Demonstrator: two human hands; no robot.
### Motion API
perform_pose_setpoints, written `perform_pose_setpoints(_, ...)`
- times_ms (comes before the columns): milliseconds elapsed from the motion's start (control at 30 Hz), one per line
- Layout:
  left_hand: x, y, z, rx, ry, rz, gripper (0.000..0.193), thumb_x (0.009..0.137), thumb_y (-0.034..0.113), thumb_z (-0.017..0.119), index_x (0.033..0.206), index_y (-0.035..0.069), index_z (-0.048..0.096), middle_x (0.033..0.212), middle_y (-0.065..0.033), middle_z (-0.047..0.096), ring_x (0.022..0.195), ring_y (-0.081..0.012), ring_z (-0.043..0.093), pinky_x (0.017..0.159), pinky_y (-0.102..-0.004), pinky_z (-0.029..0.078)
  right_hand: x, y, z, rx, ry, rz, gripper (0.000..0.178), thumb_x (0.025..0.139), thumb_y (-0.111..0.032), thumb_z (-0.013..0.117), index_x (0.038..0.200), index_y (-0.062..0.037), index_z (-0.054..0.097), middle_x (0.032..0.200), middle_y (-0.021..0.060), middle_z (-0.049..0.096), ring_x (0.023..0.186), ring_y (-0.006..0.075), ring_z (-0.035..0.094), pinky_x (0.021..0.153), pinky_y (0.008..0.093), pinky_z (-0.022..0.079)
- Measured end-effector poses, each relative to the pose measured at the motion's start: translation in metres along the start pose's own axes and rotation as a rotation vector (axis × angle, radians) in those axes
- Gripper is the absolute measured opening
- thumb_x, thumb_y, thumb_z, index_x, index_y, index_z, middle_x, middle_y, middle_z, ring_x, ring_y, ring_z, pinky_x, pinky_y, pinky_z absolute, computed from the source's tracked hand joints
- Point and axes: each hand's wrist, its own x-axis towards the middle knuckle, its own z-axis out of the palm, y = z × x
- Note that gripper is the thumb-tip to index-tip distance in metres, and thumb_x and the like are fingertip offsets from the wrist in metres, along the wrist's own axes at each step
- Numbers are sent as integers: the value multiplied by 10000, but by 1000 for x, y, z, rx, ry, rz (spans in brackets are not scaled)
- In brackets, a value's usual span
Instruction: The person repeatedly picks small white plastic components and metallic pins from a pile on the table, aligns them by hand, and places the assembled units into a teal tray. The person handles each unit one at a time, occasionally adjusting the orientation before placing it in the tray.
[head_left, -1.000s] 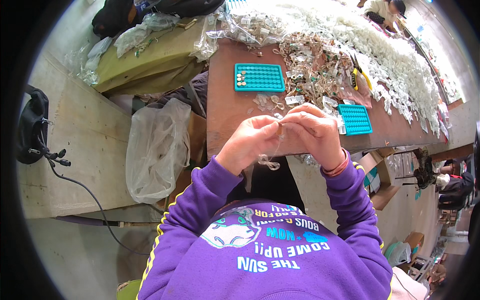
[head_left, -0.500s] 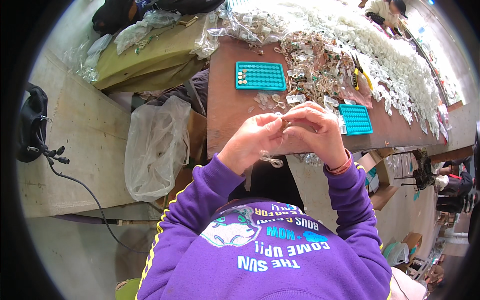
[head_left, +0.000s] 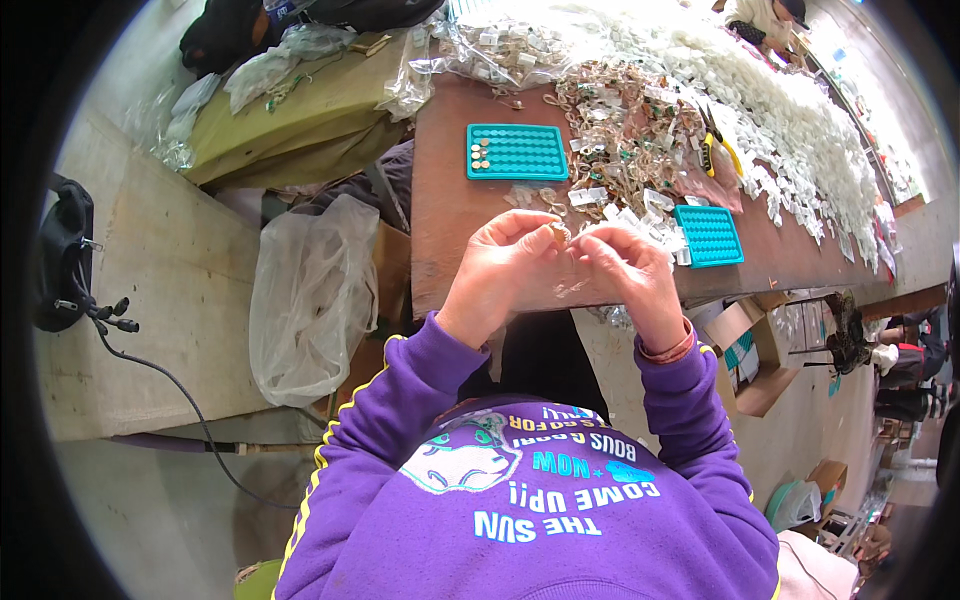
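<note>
In front of my chest, over the table's near edge, my left hand (head_left: 503, 262) pinches a small round gold-coloured disc (head_left: 560, 236) between thumb and fingertips. My right hand (head_left: 635, 272) is close beside it, thumb and finger pressed together near the disc; whatever lies between them is too small to make out. Beyond my hands is a teal tray (head_left: 525, 152) with rows of round hollows, several small pale gold discs (head_left: 477, 153) sitting at its left end. Another teal tray (head_left: 709, 236) with rows of hollows lies just right of my right hand.
A tangled heap of wired small parts (head_left: 625, 125) covers the table's middle, with a large mound of white pieces (head_left: 760, 100) behind. Yellow-handled pliers (head_left: 712, 150) lie on the heap. A clear plastic bag (head_left: 315, 295) hangs at left. Another person (head_left: 765, 22) is at the far right.
My hands have drawn slightly apart, and the disc now shows at my left fingertips. The looped pale strand that hung below my hands is no longer seen there.
</note>
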Motion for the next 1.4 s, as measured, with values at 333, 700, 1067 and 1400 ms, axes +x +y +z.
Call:
perform_pose_setpoints(333, -2, 0, 4, -11, -81, 2, 176, 920, 155, 641, 1046, 34, 623, 969, -44, 658, 889, -116, 617, 816, -266, 503, 3, 15, 7, 595, -201, 273, 114, 912, -162, 608, 926, -48, 606, 812, 13, 628, 749, 107, 631, 707, 252, 514)
perform_pose_setpoints(700, -4, -7, 5, -164, -71, -125, 215, 940, 241, 614, 1048, 59, 581, 954, -26, 624, 889, -119, 603, 823, -275, 492, 0, 17, -1, 612, -280, 316, 118, 906, -147, 598, 913, -30, 583, 785, 53, 636, 704, 143, 637, 674, 270, 519)
perform_pose_setpoints(1067, -11, -9, 24, 237, 134, 115, 111, 888, 89, 663, 962, 26, 611, 946, -38, 655, 885, -91, 604, 807, -225, 476, -7, 15, 26, -566, 334, -504, 202, 774, -37, 691, 972, -44, 649, 873, 132, 684, 797, 275, 668, 706, 310, 529)
perform_pose_setpoints(1400, 90, -1, 14, 1991, -123, 572, 242, 753, 275, 717, 904, 90, 679, 937, -90, 616, 936, -258, 578, 803, -401, 454, -17, 25, -11, 343, 420, -83, 159, 865, -28, 670, 995, 48, 618, 864, 95, 682, 743, 143, 670, 658, 225, 522)
